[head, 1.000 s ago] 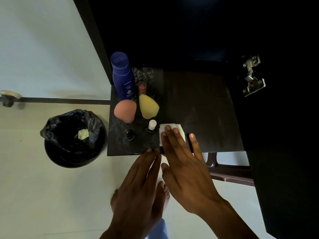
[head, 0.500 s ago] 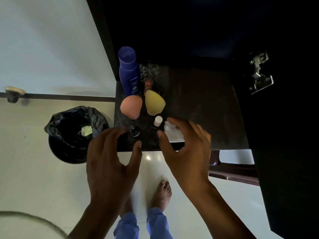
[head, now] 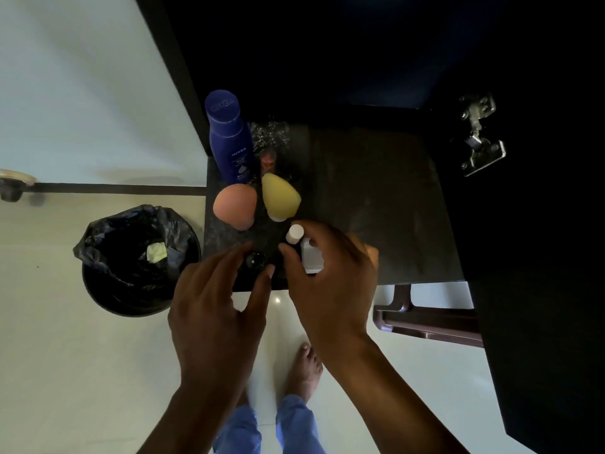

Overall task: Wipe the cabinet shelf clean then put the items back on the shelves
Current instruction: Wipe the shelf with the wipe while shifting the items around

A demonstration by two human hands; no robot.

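The dark cabinet shelf (head: 376, 191) carries a blue lotion bottle (head: 229, 139), a pink sponge (head: 234, 206), a yellow sponge (head: 281, 198), a small white-capped bottle (head: 294, 232) and a small black jar (head: 255, 261), all on its left side. My right hand (head: 330, 283) curls over a folded white tissue (head: 311, 257) at the shelf's front edge and grips it. The forefinger tip is beside the white cap. My left hand (head: 216, 299) reaches to the black jar, with thumb and fingers on either side of it; contact is unclear.
A black-lined bin (head: 140, 260) stands on the floor to the left with a crumpled tissue (head: 156, 252) inside. The open cabinet door (head: 540, 290) with its metal hinge (head: 479, 136) is at right. A brown chair frame (head: 425, 322) sits below the shelf. My bare feet are underneath.
My right hand went from lying flat on the tissue to curling over it and lifting it. My left hand moved forward and left to the black jar.
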